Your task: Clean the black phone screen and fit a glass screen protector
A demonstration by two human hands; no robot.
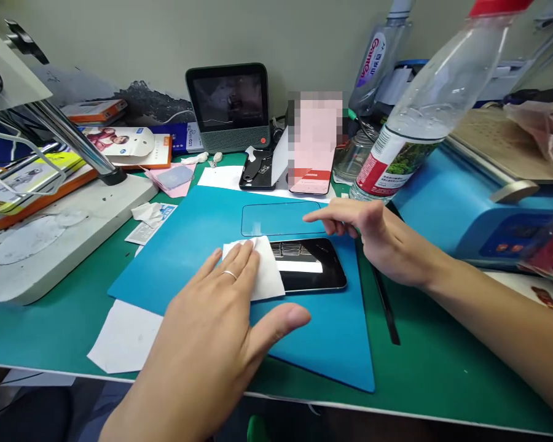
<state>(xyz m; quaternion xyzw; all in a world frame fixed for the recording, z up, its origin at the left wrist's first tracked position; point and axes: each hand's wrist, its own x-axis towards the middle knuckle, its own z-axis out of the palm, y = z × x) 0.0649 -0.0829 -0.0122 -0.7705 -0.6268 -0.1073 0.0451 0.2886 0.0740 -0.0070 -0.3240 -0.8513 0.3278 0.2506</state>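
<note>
My left hand [216,319], a ring on one finger, lies flat with its thumb spread, pressing a folded white wipe [265,273] against the left part of a smartphone [329,264]. The phone's dark, glossy screen faces up and reflects light at its middle. Just behind it on the blue mat [184,233] lies a clear screen protector [286,219] with a thin dark outline. My right hand [359,230] hovers around its right end, index finger stretched left and the other fingers loosely bent. Nothing shows in that hand; whether its fingertip touches the protector I cannot tell.
A tilted water bottle [405,135] and a blue machine [461,209] stand at the right. Behind are a smart display [230,110] and a propped phone [316,147]. A white stand base [74,239] occupies the left. A black strip [387,307] lies beside the mat.
</note>
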